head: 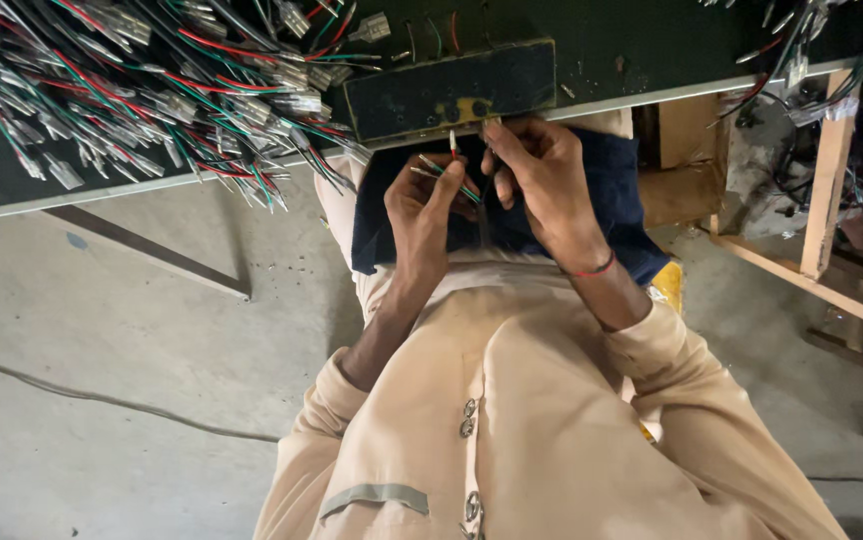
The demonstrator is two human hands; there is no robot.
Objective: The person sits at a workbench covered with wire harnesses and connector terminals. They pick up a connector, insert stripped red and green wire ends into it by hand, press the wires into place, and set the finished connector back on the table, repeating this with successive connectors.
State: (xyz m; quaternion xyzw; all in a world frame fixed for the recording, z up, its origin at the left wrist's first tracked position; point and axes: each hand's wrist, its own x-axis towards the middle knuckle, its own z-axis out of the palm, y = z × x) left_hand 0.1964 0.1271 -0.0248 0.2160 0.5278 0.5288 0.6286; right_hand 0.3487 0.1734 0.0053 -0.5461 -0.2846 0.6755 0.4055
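Both hands work just below the near edge of a dark green tabletop (602, 50), right under a small dark block (452, 88) with a yellow patch that sits at that edge. The left hand (422, 205) is curled, its thumb and fingers (449, 185) pinched shut on a few thin wires (442, 168) in green, red and white, whose ends point up toward the block. The right hand (542, 170), just beside it and nearly touching, has its fingertips closed on a dark strand (489, 190) that hangs down from them; a red thread band (597, 268) circles that wrist. Behind the hands, under the block, a dark blue cloth (612, 190) lies over the person's lap. To the left of the block, a big heap of cut wires (152, 90) with metal terminals spreads over the tabletop, some ends hanging past its edge. More loose wires (802, 55) lie far to the right of the block, above a pale wooden frame (827, 170). Below everything is a grey concrete floor (102, 330), with a thin cable (102, 398) trailing across it.
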